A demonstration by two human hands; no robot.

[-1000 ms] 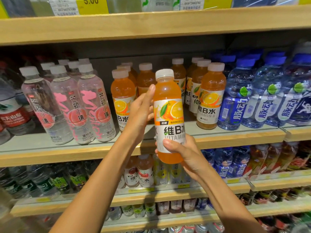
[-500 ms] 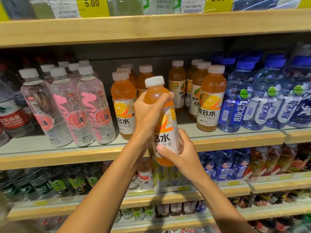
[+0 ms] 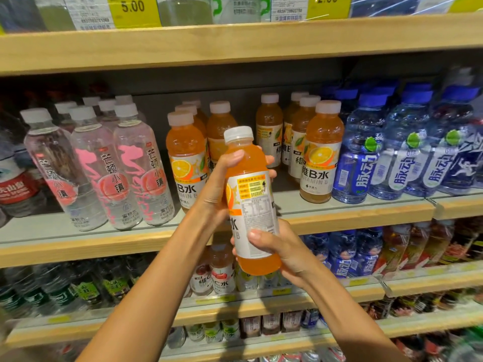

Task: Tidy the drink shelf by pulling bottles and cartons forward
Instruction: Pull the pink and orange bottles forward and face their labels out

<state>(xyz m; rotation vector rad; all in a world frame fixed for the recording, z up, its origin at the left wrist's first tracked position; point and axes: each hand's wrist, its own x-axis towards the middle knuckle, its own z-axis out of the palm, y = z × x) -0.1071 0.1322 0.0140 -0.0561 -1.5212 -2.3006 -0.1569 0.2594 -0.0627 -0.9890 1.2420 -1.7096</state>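
Observation:
An orange vitamin drink bottle (image 3: 251,202) with a white cap is held in front of the middle shelf (image 3: 339,218), tilted slightly, its back label with small print facing me. My left hand (image 3: 222,184) grips its upper half, fingers wrapped around the far side. My right hand (image 3: 277,249) holds its lower part, thumb across the label. More orange bottles stand on the shelf: a row at the left (image 3: 185,155), one further back (image 3: 269,129) and a row at the right (image 3: 321,152). A gap lies between these rows, behind the held bottle.
Clear bottles with pink labels (image 3: 104,165) stand left of the orange ones, blue water bottles (image 3: 397,150) to the right. A wooden shelf above (image 3: 235,45) carries price tags. Lower shelves (image 3: 287,304) hold several small drink bottles.
The bottle has been turned in my hands, from front label facing me to the back label. My left hand closed around its upper part. The bottle sits slightly lower and nearer.

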